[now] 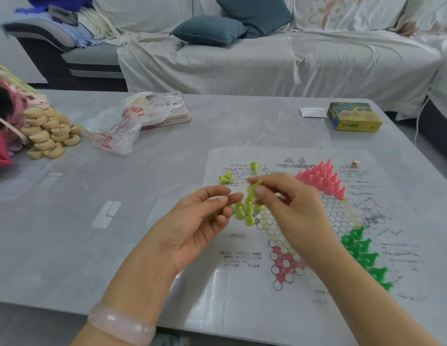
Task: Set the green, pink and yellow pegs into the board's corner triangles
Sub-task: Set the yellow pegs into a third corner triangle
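The right hand (289,203) pinches a yellow peg (252,189) between thumb and fingers (261,191), held up over the board (304,221). The left hand (202,221) is just beside it, fingers curled, and a bit of yellow shows under them. More yellow pegs (247,213) stand in the board's left corner below the hands. Some yellow ones (226,178) lie loose farther off. Pink pegs (322,177) fill the far corner. Green pegs (362,253) fill the right corner. The board lies on the grey table (117,221).
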Available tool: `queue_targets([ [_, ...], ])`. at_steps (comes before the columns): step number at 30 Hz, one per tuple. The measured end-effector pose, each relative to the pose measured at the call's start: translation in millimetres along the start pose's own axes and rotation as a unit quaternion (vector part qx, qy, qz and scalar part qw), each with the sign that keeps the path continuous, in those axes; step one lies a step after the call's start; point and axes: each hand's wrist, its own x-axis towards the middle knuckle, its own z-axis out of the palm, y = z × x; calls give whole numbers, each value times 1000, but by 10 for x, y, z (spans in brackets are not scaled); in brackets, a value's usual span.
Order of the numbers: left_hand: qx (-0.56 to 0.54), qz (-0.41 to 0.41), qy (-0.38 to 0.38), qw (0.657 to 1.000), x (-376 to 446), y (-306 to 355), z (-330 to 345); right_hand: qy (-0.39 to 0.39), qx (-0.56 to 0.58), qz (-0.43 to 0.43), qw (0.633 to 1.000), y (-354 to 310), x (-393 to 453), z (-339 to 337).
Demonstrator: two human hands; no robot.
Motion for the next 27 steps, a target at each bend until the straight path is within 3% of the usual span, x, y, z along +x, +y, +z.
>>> queue_targets([
  [2, 133, 75, 57, 987, 60, 35, -107, 84, -55, 10, 995, 47, 46, -114],
  [3, 234, 121, 99, 960, 96, 41, -186, 116, -68, 22, 991, 74, 61, -161],
  [5, 451, 197, 161, 855, 138, 41, -320, 140, -75, 50, 986, 118, 65, -193],
  [7, 612, 223, 150, 744, 132, 13, -396, 126, -81, 71, 986, 137, 42, -147],
  [8, 664, 213, 127, 705, 123, -13, -414, 116, -90, 73, 986, 147, 27, -118],
  [10, 715, 186, 76, 669, 127, -70, -435, 99, -126, 68, 985, 166, 16, -87],
  [16, 752, 201, 79, 622, 135, -100, -467, 21, -242, 88, 966, 299, 29, -106],
  [21, 720, 208, 99, 655, 133, -72, -431, -19, -312, 64, 948, 356, 9, -88],
  [27, 708, 223, 97, 663, 119, -85, -416, -31, -341, 48, 938, 354, 14, -21],
])
